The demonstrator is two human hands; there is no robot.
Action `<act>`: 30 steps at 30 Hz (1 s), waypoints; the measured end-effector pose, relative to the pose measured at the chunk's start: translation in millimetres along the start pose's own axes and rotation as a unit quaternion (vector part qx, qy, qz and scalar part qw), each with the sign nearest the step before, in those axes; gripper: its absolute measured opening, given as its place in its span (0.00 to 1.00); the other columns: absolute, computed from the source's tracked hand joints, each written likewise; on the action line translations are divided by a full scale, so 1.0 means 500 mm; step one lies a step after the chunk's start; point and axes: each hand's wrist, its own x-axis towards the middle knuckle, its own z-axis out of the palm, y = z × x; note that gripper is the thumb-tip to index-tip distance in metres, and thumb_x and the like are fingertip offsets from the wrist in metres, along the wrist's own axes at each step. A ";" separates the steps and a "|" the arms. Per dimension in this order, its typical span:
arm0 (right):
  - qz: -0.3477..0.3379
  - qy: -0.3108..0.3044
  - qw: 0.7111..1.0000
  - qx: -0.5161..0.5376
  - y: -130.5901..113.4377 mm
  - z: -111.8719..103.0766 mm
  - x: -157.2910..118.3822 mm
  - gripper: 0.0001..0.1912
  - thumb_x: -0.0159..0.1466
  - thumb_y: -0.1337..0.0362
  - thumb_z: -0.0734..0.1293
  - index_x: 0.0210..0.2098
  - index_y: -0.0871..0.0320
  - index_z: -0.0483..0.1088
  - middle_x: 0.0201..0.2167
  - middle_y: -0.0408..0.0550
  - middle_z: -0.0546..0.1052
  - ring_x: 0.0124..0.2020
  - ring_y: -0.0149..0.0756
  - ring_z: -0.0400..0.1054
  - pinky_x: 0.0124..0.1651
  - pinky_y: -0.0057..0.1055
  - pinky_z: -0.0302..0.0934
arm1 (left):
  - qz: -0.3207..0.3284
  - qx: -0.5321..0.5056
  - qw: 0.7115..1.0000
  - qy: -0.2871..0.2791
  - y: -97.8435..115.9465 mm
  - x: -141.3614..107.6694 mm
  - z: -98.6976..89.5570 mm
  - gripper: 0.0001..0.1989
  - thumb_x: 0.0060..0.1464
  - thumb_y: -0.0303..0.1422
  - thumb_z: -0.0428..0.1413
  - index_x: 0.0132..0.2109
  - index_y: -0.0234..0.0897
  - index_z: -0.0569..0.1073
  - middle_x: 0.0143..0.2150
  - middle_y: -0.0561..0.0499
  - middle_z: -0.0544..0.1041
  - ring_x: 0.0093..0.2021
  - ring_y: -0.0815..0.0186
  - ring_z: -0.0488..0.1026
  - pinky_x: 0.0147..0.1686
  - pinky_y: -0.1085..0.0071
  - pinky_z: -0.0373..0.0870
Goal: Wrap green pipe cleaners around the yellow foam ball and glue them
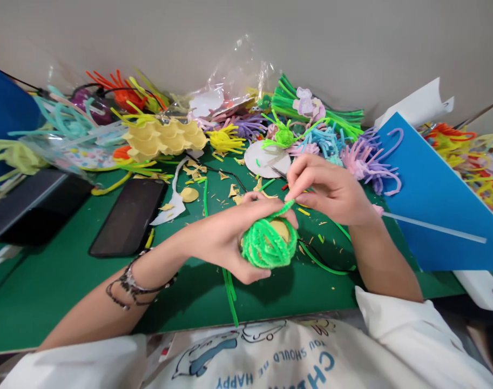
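Note:
My left hand (pixel 234 232) is wrapped around a rounded tan form covered with bright green pipe cleaners (pixel 266 246), held above the table's front half. Part of the tan surface (pixel 280 229) shows between the green strands. The thumb lies below it and the other fingers curl behind, partly hidden. My right hand (pixel 323 189) pinches the end of a green pipe cleaner strip (pixel 284 209) at the upper right of the form. A dark pointed tip (pixel 277 172), perhaps of scissors, shows beside the right fingers; whether the hand holds it I cannot tell.
On the green table (pixel 181 292) lie a black phone (pixel 127 219), a dark box-shaped device (pixel 35 202), tan scraps (pixel 189 194) and a white disc (pixel 266 159). Behind them stand a yellow egg carton (pixel 163 139) and piles of coloured pipe cleaners. A blue board (pixel 436 210) leans at right.

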 end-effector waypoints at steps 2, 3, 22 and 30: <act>0.003 0.009 0.999 0.050 0.017 0.013 0.001 0.05 0.67 0.64 0.67 0.34 0.57 0.73 0.33 0.42 0.72 0.37 0.27 0.69 0.42 0.29 0.64 | 0.003 -0.071 0.997 0.008 -0.002 -0.004 0.004 0.27 0.47 0.36 0.60 0.55 0.41 0.65 0.48 0.46 0.77 0.52 0.55 0.73 0.57 0.56 0.65; 0.012 0.016 0.998 0.059 0.023 0.017 0.001 0.05 0.67 0.64 0.67 0.34 0.57 0.73 0.32 0.42 0.72 0.37 0.27 0.69 0.42 0.29 0.64 | -0.004 -0.097 0.995 0.017 -0.005 -0.006 0.007 0.30 0.47 0.36 0.61 0.58 0.41 0.64 0.50 0.45 0.76 0.54 0.54 0.72 0.57 0.56 0.67; 0.539 -0.205 0.804 -0.142 -0.129 -0.111 -0.311 0.18 0.65 0.49 0.61 0.31 0.52 0.77 0.31 0.46 0.81 0.31 0.40 0.76 0.33 0.34 0.70 | -0.091 -0.380 0.902 0.184 -0.050 0.008 0.032 0.39 0.43 0.48 0.68 0.60 0.40 0.67 0.47 0.44 0.73 0.39 0.63 0.73 0.36 0.67 0.72; 0.570 0.069 0.767 -0.287 -0.018 -0.101 -0.357 0.19 0.56 0.49 0.69 0.39 0.58 0.73 0.32 0.51 0.79 0.29 0.42 0.73 0.29 0.33 0.65 | -0.112 -0.317 0.918 0.210 -0.028 0.010 0.026 0.32 0.46 0.40 0.67 0.55 0.39 0.63 0.42 0.49 0.73 0.37 0.65 0.73 0.37 0.69 0.72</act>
